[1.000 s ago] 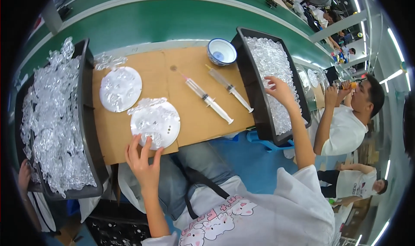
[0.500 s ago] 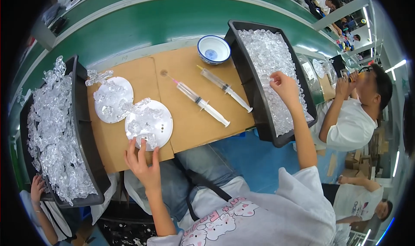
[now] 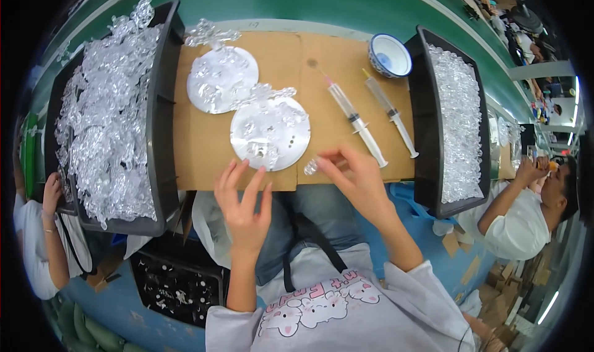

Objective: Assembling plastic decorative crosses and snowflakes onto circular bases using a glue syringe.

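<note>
My right hand (image 3: 357,180) pinches a small clear plastic piece (image 3: 311,165) just off the right edge of a round silver disc (image 3: 270,133) that lies on the brown cardboard worktop (image 3: 204,147). My left hand (image 3: 245,202) rests open at the worktop's near edge, its fingertips touching the disc's lower rim. Small clear pieces sit on the disc. A second round disc (image 3: 221,79), also with clear pieces on it, lies behind and to the left of the first.
Two syringes (image 3: 356,117) (image 3: 391,112) lie right of the discs. A blue-and-white bowl (image 3: 388,55) stands at the back. Black trays of clear plastic parts flank the worktop, left (image 3: 162,117) and right (image 3: 426,123). Other people sit at far left (image 3: 37,228) and right (image 3: 526,216).
My right hand has come back from the right tray to the near disc, now with a small clear piece. My left hand has stayed at the disc's lower edge.
</note>
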{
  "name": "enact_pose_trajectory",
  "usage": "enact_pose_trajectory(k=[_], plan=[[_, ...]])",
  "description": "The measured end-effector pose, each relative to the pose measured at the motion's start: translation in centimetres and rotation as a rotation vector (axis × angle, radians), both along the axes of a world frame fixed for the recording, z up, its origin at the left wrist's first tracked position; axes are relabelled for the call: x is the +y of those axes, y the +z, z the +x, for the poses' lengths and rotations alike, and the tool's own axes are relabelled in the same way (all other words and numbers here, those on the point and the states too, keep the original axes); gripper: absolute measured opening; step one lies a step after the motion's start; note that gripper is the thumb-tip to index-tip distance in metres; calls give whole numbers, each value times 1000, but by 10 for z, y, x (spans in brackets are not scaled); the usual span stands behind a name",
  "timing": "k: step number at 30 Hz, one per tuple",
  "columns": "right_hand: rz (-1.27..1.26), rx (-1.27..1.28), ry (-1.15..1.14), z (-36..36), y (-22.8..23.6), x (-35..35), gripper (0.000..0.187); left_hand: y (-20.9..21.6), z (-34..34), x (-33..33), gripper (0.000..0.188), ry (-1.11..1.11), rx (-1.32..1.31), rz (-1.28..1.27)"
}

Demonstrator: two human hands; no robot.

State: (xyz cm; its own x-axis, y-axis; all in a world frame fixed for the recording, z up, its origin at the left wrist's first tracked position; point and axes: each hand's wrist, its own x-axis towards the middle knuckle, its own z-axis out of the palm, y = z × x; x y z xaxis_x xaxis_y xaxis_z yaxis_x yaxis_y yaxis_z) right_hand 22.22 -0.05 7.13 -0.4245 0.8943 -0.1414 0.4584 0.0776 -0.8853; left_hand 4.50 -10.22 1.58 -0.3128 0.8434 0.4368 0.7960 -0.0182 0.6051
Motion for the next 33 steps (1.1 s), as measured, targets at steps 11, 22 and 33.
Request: enact_pose_trajectory(k=[11,22,33], plan=[[145,-67,1,-38,-40,32,17,-7,-3,27,40,-80,-56,63],[143,-116,-2,-45,-47,39,23,-15,-2,52,27,-143,87,7],[227,-45,-13,-16,-29,26,30,-9,1,60,7,-163,81,-65]])
